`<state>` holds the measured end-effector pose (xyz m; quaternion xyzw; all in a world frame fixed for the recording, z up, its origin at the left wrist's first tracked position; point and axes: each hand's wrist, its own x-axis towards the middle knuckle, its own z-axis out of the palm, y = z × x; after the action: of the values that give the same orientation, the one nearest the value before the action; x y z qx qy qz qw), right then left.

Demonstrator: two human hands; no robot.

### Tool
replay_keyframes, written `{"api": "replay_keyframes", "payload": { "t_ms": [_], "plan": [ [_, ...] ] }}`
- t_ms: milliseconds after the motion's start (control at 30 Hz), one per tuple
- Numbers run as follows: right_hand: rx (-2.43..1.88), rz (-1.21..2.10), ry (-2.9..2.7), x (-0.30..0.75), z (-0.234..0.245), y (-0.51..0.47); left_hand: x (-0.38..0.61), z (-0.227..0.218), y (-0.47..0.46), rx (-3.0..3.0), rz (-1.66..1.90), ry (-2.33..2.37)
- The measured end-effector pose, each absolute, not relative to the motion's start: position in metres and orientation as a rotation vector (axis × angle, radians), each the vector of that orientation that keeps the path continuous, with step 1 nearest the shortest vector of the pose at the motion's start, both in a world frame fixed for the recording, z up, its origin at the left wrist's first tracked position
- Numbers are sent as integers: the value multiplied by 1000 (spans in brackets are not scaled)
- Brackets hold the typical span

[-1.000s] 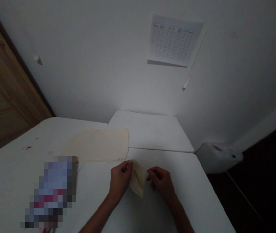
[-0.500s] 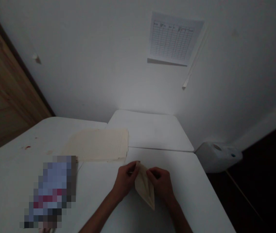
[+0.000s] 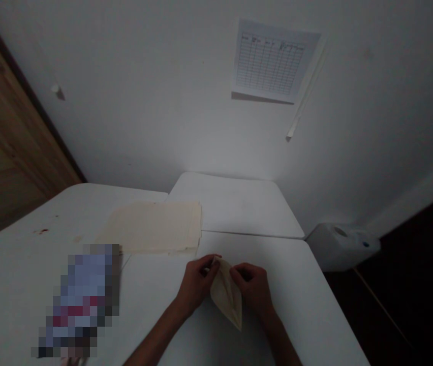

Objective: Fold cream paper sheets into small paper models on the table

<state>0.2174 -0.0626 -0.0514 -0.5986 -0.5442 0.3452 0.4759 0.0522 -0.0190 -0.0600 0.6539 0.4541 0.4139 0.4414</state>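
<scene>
Between my hands hangs a folded cream sheet (image 3: 227,292), creased down its length, its pointed tip toward me. Whether it is paper or thin cloth I cannot tell. My left hand (image 3: 197,279) pinches its upper left edge between thumb and fingers. On the other side, my right hand (image 3: 253,285) grips the upper right edge with the fingers curled in. A larger flat stack of cream sheets (image 3: 155,226) lies on the white table (image 3: 155,305), beyond my left hand.
At the left of the table is a pixelated bluish item (image 3: 81,295). A printed chart (image 3: 272,61) hangs on the wall. A pale plastic container (image 3: 340,249) stands beyond the table's right edge. Brownish-red stains (image 3: 43,231) mark the far left tabletop.
The left thumb and the sheet's upper left corner have shifted very slightly down. Both hands still hold the sheet in nearly the same place.
</scene>
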Motion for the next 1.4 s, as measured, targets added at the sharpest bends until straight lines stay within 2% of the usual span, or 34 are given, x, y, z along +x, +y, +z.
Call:
{"api": "replay_keyframes", "payload": {
  "t_ms": [233, 500, 900, 1400],
  "plan": [
    [-1411, 871, -1313, 218, -52, -63, 49, -64, -16, 1691, 1152, 1253],
    [-1298, 1063, -1284, 217, -53, -67, 39, -62, -14, 1634, 1390, 1533],
    [-1361, 850, -1572, 216, -47, -75, 34, -66, -14, 1762, 1517, 1689],
    [-1515, 611, -1443, 218, -54, -65, 40, -62, -17, 1786, 1608, 1533]
  ]
}}
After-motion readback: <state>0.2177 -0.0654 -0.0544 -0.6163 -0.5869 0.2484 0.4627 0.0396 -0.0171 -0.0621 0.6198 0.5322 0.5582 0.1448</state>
